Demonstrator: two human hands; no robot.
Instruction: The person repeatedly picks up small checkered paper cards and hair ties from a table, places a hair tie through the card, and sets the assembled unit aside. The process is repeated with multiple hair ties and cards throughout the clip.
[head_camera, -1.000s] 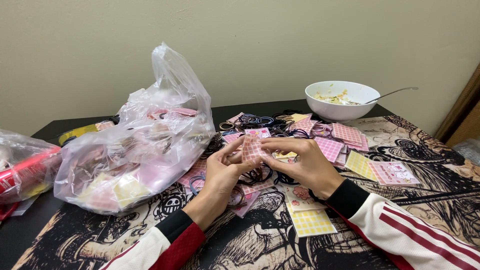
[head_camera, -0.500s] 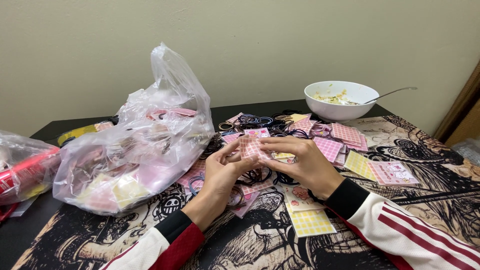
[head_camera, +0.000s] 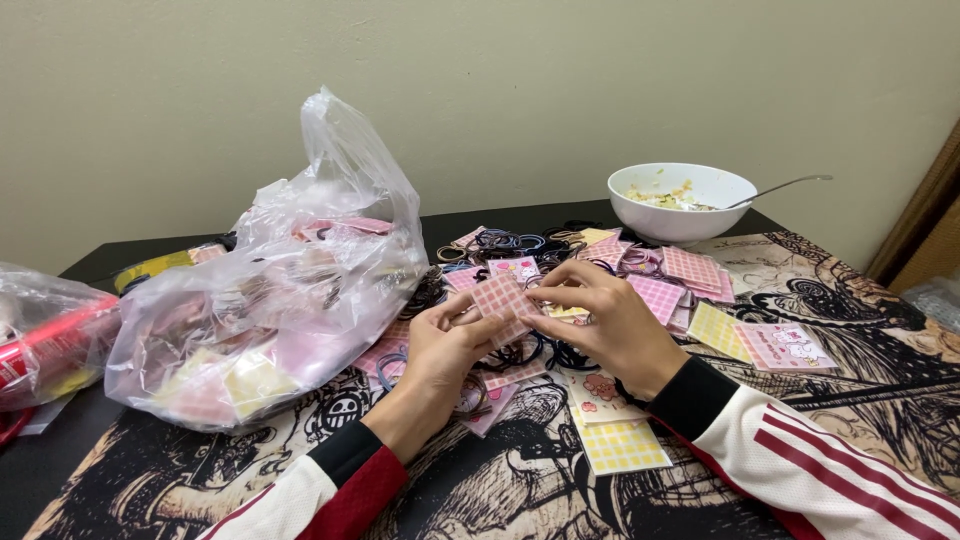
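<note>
Nearest the camera, two sleeves in white and red with black cuffs reach in over a tabletop (head_camera: 880, 400) covered by a dark printed mat. A yellow checked card (head_camera: 620, 445) lies just beside the right wrist.

Above the middle of the tabletop, the left hand (head_camera: 440, 350) and the right hand (head_camera: 605, 325) meet on a small pink checked card (head_camera: 505, 300). Both hands are closed on it in a light pinch, the left hand at its lower left side, the right hand at its right edge, so it hangs tilted just clear of the pile below. It looks very light, thin and flat, probably card that bends and creases easily; a grip by the edges with fingertips seems the safest way to hold it, since a squeeze across the face would likely buckle it.

Beneath and beyond the hands lie more pink and yellow cards (head_camera: 690, 270) mixed with dark elastic hair ties (head_camera: 500, 242), loose and easy to snag or scatter. To the left a bulging clear plastic bag (head_camera: 270, 300) crowds close, so room that way is tight. To the right, open mat runs toward the tabletop's edge.

Farthest back a white bowl (head_camera: 680, 205) with a spoon (head_camera: 785, 187) stands near the wall.
</note>
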